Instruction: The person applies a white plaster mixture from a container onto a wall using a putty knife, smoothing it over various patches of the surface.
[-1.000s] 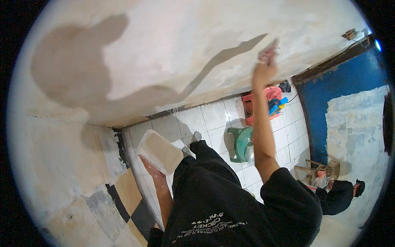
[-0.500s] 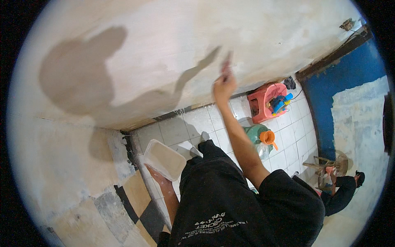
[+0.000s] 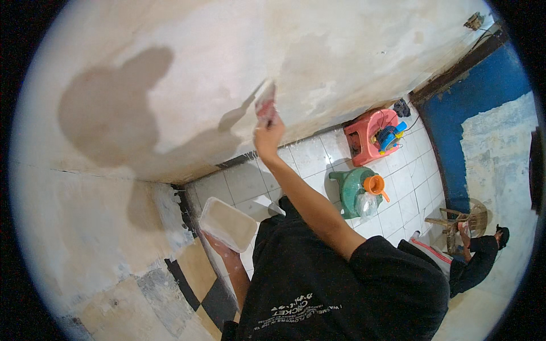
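My right hand (image 3: 268, 138) is closed round a flat red-and-whitish hand tool (image 3: 265, 101), raised in front of the pale, patchy wall (image 3: 341, 62). Motion blurs the tool, so its exact kind and whether it touches the wall cannot be made out. Low on the left, my left hand (image 3: 220, 243) grips a whitish rectangular tub (image 3: 227, 223) from its near side and underneath. Cream-coloured stuff fills the tub's inside. Whitish smears show on that hand and wrist.
Along the wall's foot stands a pink plastic stool (image 3: 364, 136) with a blue-and-yellow object (image 3: 391, 138) on it. Nearer is a green stool (image 3: 348, 184) bearing an orange dipper (image 3: 374, 184) and a clear bag. At far right, a person (image 3: 478, 256) works by a wooden chair (image 3: 455, 221).
My right hand has swung left and a little down along the wall with the tool. The tub in my left hand stays nearly where it was. My view has shifted slightly.
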### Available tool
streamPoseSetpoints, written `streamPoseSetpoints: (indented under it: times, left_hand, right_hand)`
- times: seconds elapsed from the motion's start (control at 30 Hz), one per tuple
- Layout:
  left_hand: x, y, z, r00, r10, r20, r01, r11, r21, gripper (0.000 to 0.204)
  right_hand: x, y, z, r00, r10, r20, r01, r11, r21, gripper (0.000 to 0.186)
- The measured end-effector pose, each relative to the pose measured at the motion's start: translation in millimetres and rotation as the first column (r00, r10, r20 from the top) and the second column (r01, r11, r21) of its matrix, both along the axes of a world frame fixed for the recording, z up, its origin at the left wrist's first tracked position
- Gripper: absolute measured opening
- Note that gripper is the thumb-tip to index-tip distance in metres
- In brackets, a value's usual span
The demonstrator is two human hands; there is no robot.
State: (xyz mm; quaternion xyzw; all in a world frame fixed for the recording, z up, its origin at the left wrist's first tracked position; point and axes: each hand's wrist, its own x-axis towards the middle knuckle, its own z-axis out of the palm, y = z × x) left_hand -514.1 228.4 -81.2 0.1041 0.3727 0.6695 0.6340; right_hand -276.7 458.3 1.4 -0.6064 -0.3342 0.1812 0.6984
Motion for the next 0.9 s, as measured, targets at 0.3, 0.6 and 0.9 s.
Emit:
streamPoseSetpoints:
  times: [0.3, 0.6, 0.9]
  left_hand:
    - [7, 11, -11, 0.996, -0.058, 0.066, 0.053, 0.995, 0.082, 0.064]
    - [20, 15, 11, 0.998, 0.055, -0.042, -0.058, 0.995, -0.077, 0.062]
    - [37, 26, 20, 0.99, -0.007, -0.143, 0.006, 1.0, -0.006, 0.064]
  right_hand:
    - [240, 75, -12, 0.509, 0.109, -0.854, -0.037, 0.994, 0.105, 0.03]
    - [211, 59, 211, 0.892, 0.44, -0.105, -0.444, 0.808, -0.387, 0.028]
    - [246, 22, 83, 0.762, 0.342, -0.55, -0.49, 0.86, -0.145, 0.025]
